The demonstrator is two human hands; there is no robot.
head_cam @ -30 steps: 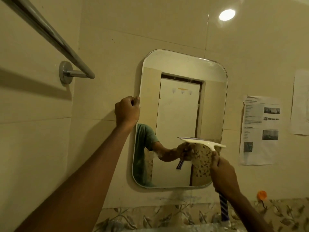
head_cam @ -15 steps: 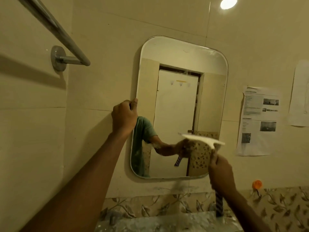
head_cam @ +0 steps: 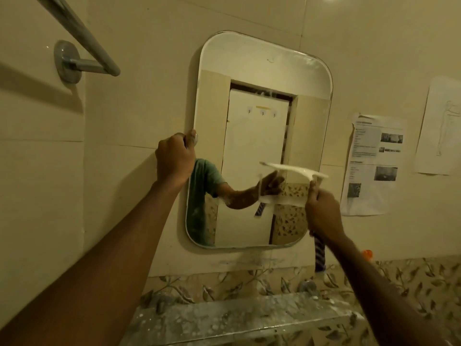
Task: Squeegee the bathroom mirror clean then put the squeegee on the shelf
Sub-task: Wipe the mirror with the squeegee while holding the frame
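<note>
My left hand [head_cam: 174, 158] grips the mirror's [head_cam: 262, 78] left edge. My right hand [head_cam: 323, 216] is closed around the squeegee [head_cam: 294, 169] handle, its blade above my fingers against the glass.

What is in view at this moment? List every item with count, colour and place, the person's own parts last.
mirror: 1, silver-edged, rounded corners, on the tiled wall at centre.
squeegee: 1, white blade with blue striped handle, against the mirror's lower right.
shelf: 1, grey, speckled, under the mirror.
towel rail: 1, chrome, upper left wall.
printed sheet: 1, white with photos, on the wall right of the mirror.
drawing sheet: 1, white, far right, partly cut off.
orange object: 1, small, low on the right wall; what it is cannot be told.
leaf-pattern tile band: 1, beige and brown, along the wall's base.
left hand: gripping the mirror's left edge.
right hand: closed around the squeegee handle.
</note>
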